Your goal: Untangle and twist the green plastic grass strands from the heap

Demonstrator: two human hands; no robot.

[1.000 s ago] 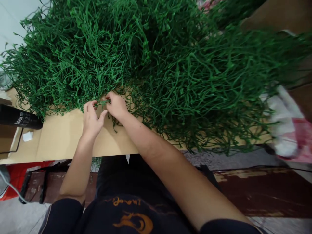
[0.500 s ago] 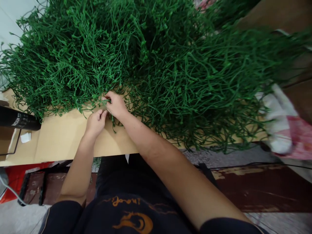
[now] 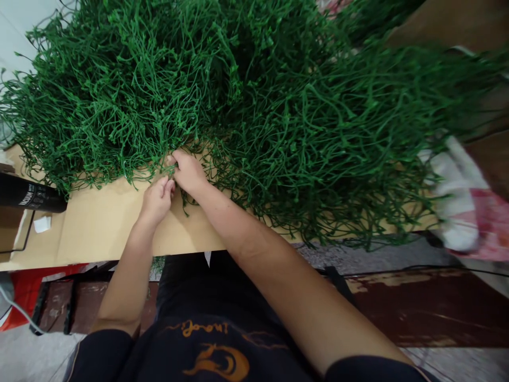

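Note:
Thin green plastic stems with small tips form a big heap (image 3: 131, 90) on the cardboard-covered table (image 3: 99, 228). At the heap's front edge, my right hand (image 3: 188, 171) is closed with its fingertips pinched on a green stem. Just below and to the left of it, my left hand (image 3: 158, 197) is closed, thumb against the index finger, close to the same stem; what lies between its fingertips is too small to make out. A short piece of stem hangs below my right hand.
A black bottle (image 3: 32, 193) lies at the left edge, near a small white paper (image 3: 42, 224). More stems (image 3: 338, 138) spread to the right, beside a white and pink bag (image 3: 463, 207). A brown cardboard piece (image 3: 457, 24) is at the upper right.
The fingers of my left hand have moved slightly up towards my right fingertips. A green stem tip now shows between the two hands. My right hand has barely moved.

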